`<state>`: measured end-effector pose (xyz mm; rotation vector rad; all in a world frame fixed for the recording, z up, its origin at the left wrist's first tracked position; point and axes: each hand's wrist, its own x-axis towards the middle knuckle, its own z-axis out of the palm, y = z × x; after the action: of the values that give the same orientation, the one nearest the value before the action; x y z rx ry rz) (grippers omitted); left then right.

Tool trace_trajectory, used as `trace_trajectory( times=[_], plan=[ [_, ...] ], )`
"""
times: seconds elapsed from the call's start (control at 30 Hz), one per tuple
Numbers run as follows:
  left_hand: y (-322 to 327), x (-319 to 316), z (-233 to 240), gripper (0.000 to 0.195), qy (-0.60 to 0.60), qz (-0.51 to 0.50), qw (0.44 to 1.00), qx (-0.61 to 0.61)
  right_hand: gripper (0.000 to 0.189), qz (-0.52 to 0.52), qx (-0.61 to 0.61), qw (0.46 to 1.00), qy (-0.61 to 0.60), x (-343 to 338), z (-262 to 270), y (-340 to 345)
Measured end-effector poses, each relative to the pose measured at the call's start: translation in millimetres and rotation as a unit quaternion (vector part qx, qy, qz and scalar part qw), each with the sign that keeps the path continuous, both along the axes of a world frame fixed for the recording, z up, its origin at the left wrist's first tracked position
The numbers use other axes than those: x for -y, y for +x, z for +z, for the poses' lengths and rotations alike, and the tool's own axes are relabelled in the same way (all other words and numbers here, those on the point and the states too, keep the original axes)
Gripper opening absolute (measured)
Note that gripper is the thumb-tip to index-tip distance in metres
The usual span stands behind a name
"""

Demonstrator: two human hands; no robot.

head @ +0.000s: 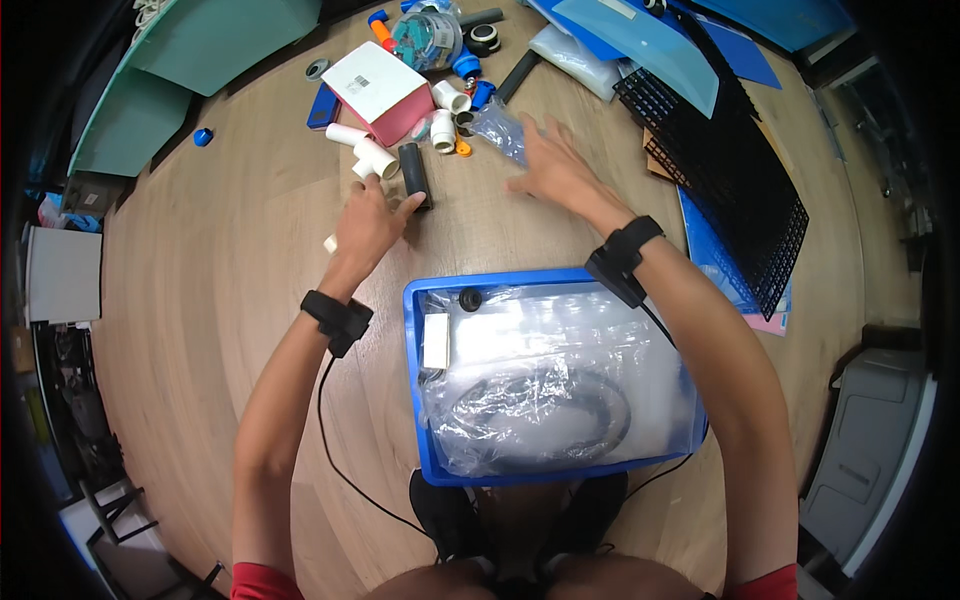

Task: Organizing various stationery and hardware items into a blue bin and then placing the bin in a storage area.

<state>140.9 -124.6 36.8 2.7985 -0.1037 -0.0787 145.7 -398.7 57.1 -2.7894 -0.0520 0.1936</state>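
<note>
My left hand (373, 217) is over the wooden floor, its thumb at the lower end of a short dark grey tube (414, 174) and its fingers by a white plastic pipe tee (376, 159); whether it grips either cannot be told. My right hand (553, 161), fingers spread, is at a clear plastic bag (499, 132); no firm hold shows. Nearer me stands a blue plastic tray (411, 315) holding clear plastic packaging (555, 360), a coiled dark hose seen through it, a small white box (436, 341) and a round black part (470, 299).
Beyond my hands lie a pink and white box (377, 81), a clear jar of teal pieces (426, 41) and white pipe fittings (442, 132). Black mesh panels (720, 172) lean at the right. A grey bin (862, 450) stands far right, green panels (217, 45) upper left.
</note>
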Motion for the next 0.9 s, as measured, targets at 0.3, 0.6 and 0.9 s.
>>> trace_trajectory(
  times=[0.3, 0.6, 0.9],
  plan=[
    [-33, -58, 5, 0.060, -0.023, 0.021, 0.999, -0.010, 0.069, -0.079, 0.005, 0.997, 0.021, -12, -24, 32],
    [-86, -105, -27, 0.047, 0.030, 0.043, 0.997, 0.056, 0.053, -0.019, -0.016, 0.998, 0.057, 2, -1, 25],
    [-95, -79, 8, 0.046, -0.174, 0.032, 0.984, 0.025, 0.049, 0.037, -0.223, 0.855, 0.467, 30, 44, -39]
  ],
)
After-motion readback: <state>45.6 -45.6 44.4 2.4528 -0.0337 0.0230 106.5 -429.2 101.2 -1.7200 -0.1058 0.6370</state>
